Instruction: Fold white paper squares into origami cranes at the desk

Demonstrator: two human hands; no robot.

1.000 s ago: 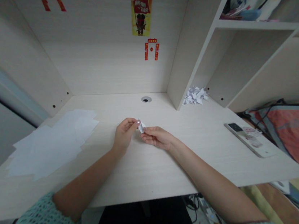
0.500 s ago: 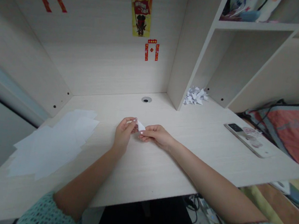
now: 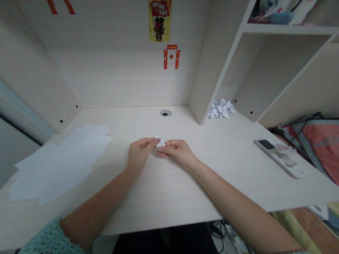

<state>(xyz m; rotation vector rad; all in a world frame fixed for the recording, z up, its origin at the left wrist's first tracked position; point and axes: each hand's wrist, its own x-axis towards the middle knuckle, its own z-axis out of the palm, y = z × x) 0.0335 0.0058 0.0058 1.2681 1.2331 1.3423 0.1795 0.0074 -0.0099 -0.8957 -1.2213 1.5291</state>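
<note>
Between my two hands is a small piece of folded white paper [image 3: 160, 143], held over the middle of the desk [image 3: 161, 192]. My left hand [image 3: 140, 152] pinches its left side between thumb and fingers. On the other side, my right hand [image 3: 179, 151] grips the lower right edge, thumb on top. Fingers cover part of the paper, so its full shape is hidden. To the left, a spread of white paper sheets [image 3: 63, 163] lies on the desk.
A heap of small folded white papers [image 3: 222, 108] sits in the shelf's lower corner. A phone [image 3: 281, 158] lies on the right of the desk. At the back is a cable hole [image 3: 165, 113]. An upright shelf panel [image 3: 218, 58] stands right of centre.
My left fingers have shifted their pinch on the folded paper, with the thumb now nearer its top. The paper has turned slightly and shows more creases. My right hand has barely moved.
</note>
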